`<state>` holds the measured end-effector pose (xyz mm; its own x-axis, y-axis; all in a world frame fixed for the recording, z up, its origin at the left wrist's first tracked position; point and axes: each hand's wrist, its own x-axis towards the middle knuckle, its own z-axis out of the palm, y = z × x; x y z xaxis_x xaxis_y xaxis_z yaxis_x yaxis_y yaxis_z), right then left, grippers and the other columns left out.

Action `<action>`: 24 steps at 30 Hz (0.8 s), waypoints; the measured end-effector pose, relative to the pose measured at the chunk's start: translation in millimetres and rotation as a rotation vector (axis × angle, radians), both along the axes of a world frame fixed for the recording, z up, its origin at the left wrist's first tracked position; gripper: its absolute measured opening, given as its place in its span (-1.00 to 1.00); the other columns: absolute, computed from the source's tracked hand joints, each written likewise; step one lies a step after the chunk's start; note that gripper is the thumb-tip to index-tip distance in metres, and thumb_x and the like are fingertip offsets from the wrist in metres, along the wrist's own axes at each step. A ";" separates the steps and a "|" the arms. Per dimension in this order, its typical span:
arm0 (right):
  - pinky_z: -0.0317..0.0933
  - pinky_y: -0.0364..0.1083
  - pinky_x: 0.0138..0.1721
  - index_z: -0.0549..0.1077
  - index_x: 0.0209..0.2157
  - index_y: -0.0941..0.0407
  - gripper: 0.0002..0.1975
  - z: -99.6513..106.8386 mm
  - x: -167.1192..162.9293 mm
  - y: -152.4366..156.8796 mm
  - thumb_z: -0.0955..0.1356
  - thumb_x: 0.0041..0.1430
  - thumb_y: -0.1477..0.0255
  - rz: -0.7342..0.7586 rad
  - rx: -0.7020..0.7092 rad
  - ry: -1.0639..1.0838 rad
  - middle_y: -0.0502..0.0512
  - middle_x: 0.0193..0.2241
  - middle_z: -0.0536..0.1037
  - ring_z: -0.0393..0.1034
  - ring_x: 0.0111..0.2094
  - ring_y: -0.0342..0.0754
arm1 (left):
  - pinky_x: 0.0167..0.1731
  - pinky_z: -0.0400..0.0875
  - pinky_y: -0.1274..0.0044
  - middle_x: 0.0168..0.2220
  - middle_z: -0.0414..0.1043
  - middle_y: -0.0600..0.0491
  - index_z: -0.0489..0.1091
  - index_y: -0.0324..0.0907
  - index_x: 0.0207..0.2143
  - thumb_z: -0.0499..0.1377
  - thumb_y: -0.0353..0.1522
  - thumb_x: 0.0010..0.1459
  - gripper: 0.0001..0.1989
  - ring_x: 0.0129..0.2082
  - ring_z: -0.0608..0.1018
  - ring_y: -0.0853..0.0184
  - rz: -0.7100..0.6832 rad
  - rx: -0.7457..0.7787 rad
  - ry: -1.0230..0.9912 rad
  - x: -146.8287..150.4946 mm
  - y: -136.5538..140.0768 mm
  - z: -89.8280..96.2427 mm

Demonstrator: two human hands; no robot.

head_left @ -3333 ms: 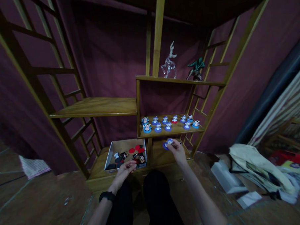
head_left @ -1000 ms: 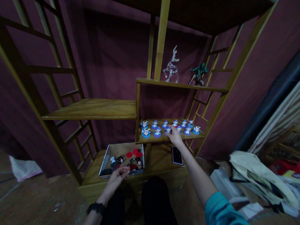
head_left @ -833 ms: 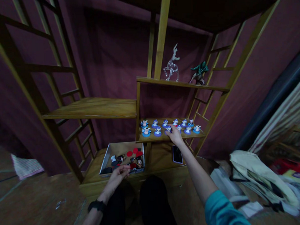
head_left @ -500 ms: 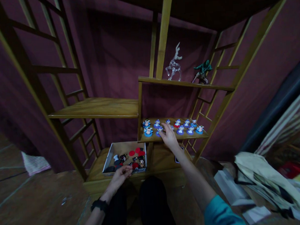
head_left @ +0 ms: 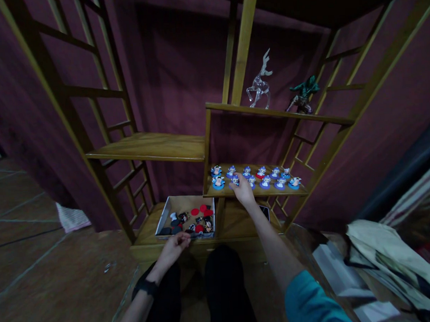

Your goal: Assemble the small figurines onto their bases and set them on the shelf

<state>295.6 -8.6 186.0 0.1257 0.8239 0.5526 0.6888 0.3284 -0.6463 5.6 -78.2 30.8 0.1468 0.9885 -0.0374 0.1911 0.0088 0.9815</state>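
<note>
On the small shelf (head_left: 220, 194): twelve figurines (head_left: 265, 182) are set out in two rows of six, one at the back and one along the front edge.
Shelf corners: blue-based figurines (head_left: 295, 183) are placed at all four; a red-based figurine (head_left: 261, 172) is seen fourth from the left in the back row.
Right hand (head_left: 244, 192): it is held over the front edge, near the left corner, at a purple-based figurine (head_left: 236, 180), second from the left in the front row and partly covered.
Right grip: thumb and fingers are curved about this figurine; whether it is pinched cannot be told.
Left hand (head_left: 172, 250): it is held at the front edge of an open box (head_left: 190, 200), fingertips drawn close together; whether anything is gripped cannot be told.
Box: red discs (head_left: 195, 211) and small dark pieces are strewn inside.
Lower board (head_left: 234, 224): the box is stood toward its left end; a phone (head_left: 264, 211), partly hidden by the right forearm, is laid toward its right end.
Top right shelf (head_left: 241, 107): a clear deer (head_left: 260, 88) and a green figure (head_left: 304, 94) are displayed.
</note>
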 end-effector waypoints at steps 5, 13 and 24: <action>0.08 0.07 0.09 0.21 0.07 0.15 -0.51 8.6 -4.4 -33.6 0.26 0.06 0.42 0.008 0.143 0.040 0.24 0.02 0.31 0.18 0.07 0.05 | -0.43 0.29 0.52 -0.54 0.42 0.06 0.42 -0.22 -0.46 0.28 -0.18 -0.26 -0.67 -0.50 0.43 0.34 0.011 0.017 0.018 -15.9 3.9 -4.3; 0.26 -0.01 -0.06 0.42 -0.16 0.01 -0.70 -60.5 -60.8 -103.1 0.19 0.10 0.49 0.236 0.011 0.209 0.12 -0.12 0.41 0.33 -0.08 -0.02 | -0.53 0.30 0.55 -0.58 0.42 0.06 0.40 -0.27 -0.48 0.33 -0.26 -0.32 -0.67 -0.59 0.44 0.40 0.316 -0.135 -0.303 -35.8 19.1 5.0; 0.34 -0.02 -0.22 0.45 -0.24 0.05 -0.76 -163.4 -121.7 -33.0 0.24 0.05 0.41 0.361 -0.364 0.346 0.04 -0.30 0.54 0.44 -0.30 -0.06 | -0.55 0.32 0.64 -0.53 0.45 0.00 0.40 -0.32 -0.39 0.17 -0.56 -0.14 -0.83 -0.56 0.48 0.46 0.576 -0.165 -0.689 -57.0 95.5 19.3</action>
